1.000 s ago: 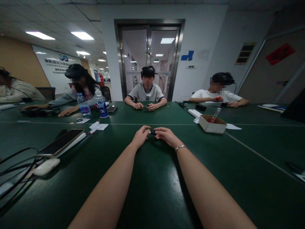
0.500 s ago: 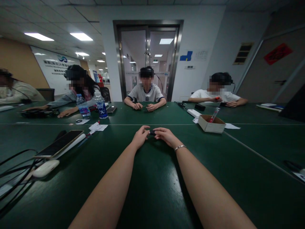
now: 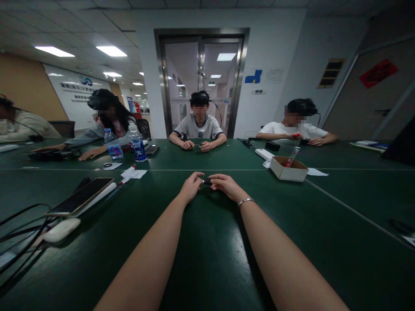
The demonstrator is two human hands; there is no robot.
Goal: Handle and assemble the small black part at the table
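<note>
Both my forearms stretch out over the dark green table [image 3: 207, 242]. My left hand [image 3: 191, 187] and my right hand [image 3: 227, 186] meet near the table's middle, fingers curled, pinching a small dark object [image 3: 206, 182] between their fingertips. The object is too small to name. A thin bracelet [image 3: 245, 200] sits on my right wrist. Both hands rest low, at or just above the tabletop.
At left lie a phone [image 3: 81, 196], a white mouse-like device [image 3: 61, 230] and black cables [image 3: 19, 224]. Two water bottles [image 3: 138, 146] and paper slips [image 3: 132, 172] stand farther back. An open cardboard box [image 3: 288, 168] is at right. Several other people sit around the far side.
</note>
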